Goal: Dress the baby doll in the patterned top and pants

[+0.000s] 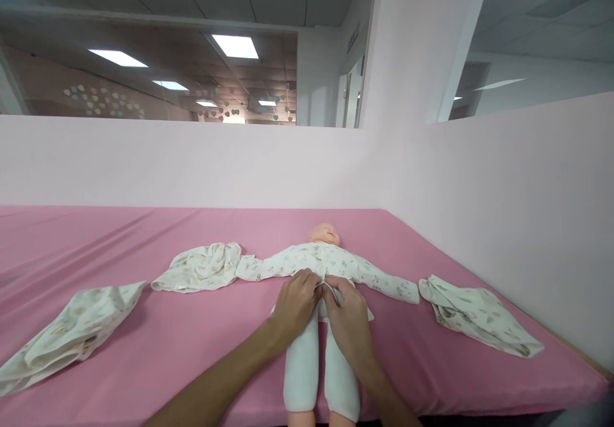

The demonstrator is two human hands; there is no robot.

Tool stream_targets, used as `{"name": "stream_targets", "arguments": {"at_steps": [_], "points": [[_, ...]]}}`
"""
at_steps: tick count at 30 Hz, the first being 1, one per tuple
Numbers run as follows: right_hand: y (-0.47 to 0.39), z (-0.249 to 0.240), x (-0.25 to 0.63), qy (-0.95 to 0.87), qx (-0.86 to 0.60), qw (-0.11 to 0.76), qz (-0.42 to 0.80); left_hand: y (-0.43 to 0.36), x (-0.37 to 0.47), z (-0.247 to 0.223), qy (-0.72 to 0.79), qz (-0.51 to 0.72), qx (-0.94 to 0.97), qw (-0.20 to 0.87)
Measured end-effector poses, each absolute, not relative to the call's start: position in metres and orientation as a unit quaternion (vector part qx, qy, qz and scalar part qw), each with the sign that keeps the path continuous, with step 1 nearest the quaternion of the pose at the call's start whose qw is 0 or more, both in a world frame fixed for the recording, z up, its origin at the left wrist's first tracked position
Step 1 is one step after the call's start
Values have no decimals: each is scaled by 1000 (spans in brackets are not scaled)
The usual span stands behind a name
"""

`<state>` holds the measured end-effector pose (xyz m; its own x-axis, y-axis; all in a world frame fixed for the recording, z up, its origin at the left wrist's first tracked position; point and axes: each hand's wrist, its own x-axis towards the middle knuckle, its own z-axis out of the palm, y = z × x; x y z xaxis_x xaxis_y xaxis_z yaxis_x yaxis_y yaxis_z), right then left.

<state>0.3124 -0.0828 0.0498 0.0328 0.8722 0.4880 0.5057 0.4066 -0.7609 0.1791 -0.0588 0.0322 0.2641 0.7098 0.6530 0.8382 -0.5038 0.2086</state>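
A baby doll [325,232] lies on its back, its head toward the wall and its legs toward me. It wears a white patterned long-sleeved shirt [283,262] with the sleeves spread wide, and white pants [301,376]. Over the doll's belly, my left hand [298,302] pinches the front edge of the shirt. Close beside it, my right hand [349,315] grips the same front opening, fingertips nearly meeting. Whatever fastening lies between the fingers is too small to make out.
The doll rests on a pink-covered bed [206,357]. Left of it lie a crumpled patterned garment [199,267] and a folded one [71,325]. Another folded garment [480,315] lies at right, near the white side wall [508,222]. A low wall [192,165] with windows stands behind.
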Motion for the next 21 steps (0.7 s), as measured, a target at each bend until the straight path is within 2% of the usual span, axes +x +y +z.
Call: {"name": "stream_targets", "arguments": {"at_steps": [5,13,21], "points": [[-89,50,307,-699,-503,484,152,-59,179,34,-499,-365,-784,46],[-88,47,313,-685,-503,485,204,-64,182,47,-516,-421,-737,-117],[-83,44,313,-663,-503,499,241,-68,180,57,-506,-443,-708,-214]]}}
